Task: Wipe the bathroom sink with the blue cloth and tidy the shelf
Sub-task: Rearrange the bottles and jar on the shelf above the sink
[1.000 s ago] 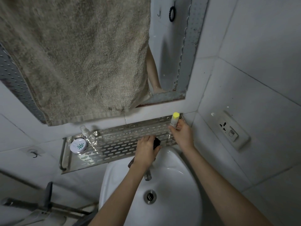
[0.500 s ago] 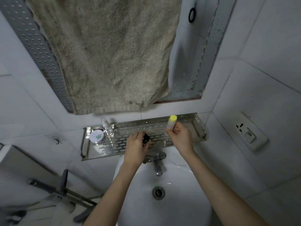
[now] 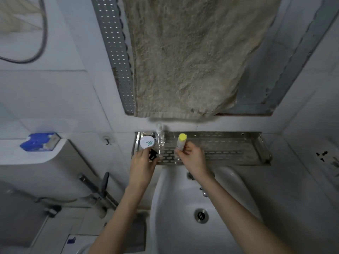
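A perforated steel shelf (image 3: 229, 149) hangs on the tiled wall above the white sink (image 3: 174, 226). My right hand (image 3: 190, 156) grips a small tube with a yellow cap (image 3: 181, 141), held upright over the shelf's left half. My left hand (image 3: 142, 163) holds a small black object (image 3: 153, 154) at the shelf's left front edge. A round white jar with a green mark (image 3: 147, 142) and a clear bottle (image 3: 160, 137) stand at the shelf's left end. A blue cloth (image 3: 36, 142) lies on the ledge at far left.
A beige towel (image 3: 192, 55) hangs over the mirror above the shelf. The tap (image 3: 203, 191) and drain (image 3: 201, 215) show below my right forearm. A wall hook (image 3: 107, 140) sits left of the shelf, a socket (image 3: 321, 155) at right, pipes at lower left.
Both hands have moved left along the shelf, the yellow-capped tube and the black object with them. The tube now stands close to the clear bottle. The view has shifted left.
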